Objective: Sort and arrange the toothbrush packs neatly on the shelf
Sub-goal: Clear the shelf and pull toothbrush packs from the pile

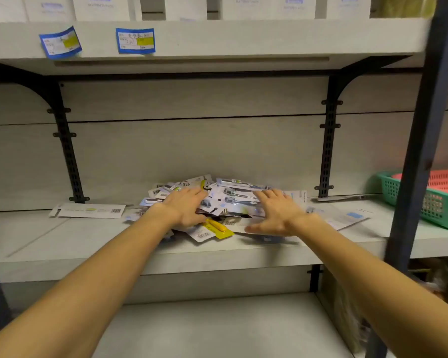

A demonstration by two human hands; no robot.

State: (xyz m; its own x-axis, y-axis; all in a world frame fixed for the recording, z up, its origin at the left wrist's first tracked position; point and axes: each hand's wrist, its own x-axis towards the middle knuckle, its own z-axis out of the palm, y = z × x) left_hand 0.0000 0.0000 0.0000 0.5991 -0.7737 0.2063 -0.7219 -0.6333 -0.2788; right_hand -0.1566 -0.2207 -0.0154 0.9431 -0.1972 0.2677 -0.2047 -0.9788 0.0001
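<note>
Pale grey wood-grain board forms the shelf (62, 244) that spans the middle of the frame, and on it, at the centre, a loose heap of toothbrush packs (217, 202) is seen, overlapping at all angles. The left hand (185, 209) is laid palm-down on the left side of the heap, its fingers spread flat and closed around nothing. The right hand (277, 213) is laid likewise on the right side, fingers splayed and slightly blurred, with no pack gripped. A yellow pack (217, 228) juts from the near edge of the heap between the two wrists. A single white pack (88, 210) is seen lying flat well to the left of the heap, and another flat pack (347, 217) just to its right. At the right edge of the frame a green basket (424, 202) is stood on the same shelf, holding a red basket (445, 180). On the upper shelf edge, at upper left, two blue price labels (135, 40) are stuck.
</note>
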